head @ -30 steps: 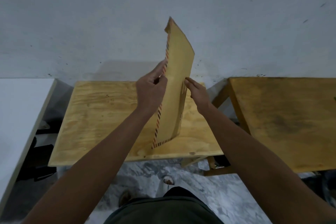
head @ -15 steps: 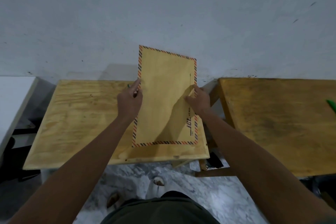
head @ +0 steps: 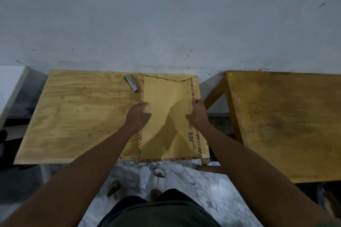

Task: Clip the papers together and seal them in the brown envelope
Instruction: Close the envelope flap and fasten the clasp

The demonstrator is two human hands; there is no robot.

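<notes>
The brown envelope (head: 166, 116), edged with red and dark stripes, lies flat on the right part of the plywood table (head: 77, 116). Its near end sticks out slightly over the table's front edge. My left hand (head: 137, 117) holds the envelope's left edge with the thumb on top. At the right edge, my right hand (head: 197, 114) holds it the same way. A small white and teal stapler-like tool (head: 132, 83) lies just left of the envelope's far corner. No loose papers are in view.
A darker wooden table (head: 280, 125) stands to the right across a narrow gap. The corner of a white table (head: 10, 81) is at the far left. A grey wall (head: 166, 24) runs right behind the tables. My feet are on the marble floor (head: 203, 188) below.
The envelope was upright and edge-on in both hands. It has turned face-up and come down flat onto the table. The stapler-like tool, hidden before, now shows.
</notes>
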